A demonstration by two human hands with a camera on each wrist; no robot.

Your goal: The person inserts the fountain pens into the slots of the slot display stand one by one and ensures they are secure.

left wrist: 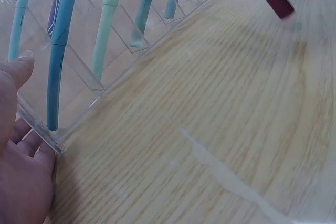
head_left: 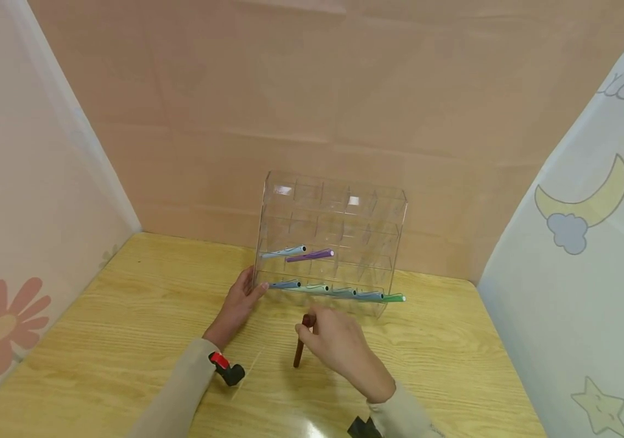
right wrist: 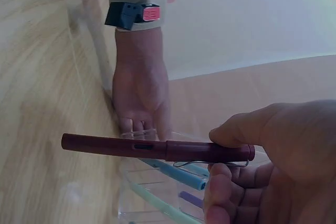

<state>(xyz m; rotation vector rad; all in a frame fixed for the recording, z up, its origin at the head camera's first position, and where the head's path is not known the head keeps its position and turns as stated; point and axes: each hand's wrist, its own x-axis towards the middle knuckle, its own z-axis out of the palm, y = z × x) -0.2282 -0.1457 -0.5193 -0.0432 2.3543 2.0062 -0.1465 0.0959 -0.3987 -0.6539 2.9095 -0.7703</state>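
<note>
A clear acrylic pen rack (head_left: 329,220) stands on the table, divided into small compartments. My left hand (head_left: 237,307) grips its lower left side, with the thumb in front and the fingers behind the edge. In front of the rack, my right hand (head_left: 339,340) pinches a dark red pen (right wrist: 115,145) near the clip end of its cap; the other end slants down in the head view. Along the rack's bottom row lie several pens, from a blue pen (left wrist: 58,61) at the left to a green pen (head_left: 395,298) at the right. One row up are a light blue pen (head_left: 284,251) and a purple pen (head_left: 312,255).
The wood-grain table (head_left: 142,340) is bounded by a brown back sheet (head_left: 301,91), a left sheet with a flower print (head_left: 2,328) and a right sheet with a moon print (head_left: 591,201). The rack stands close to the back sheet.
</note>
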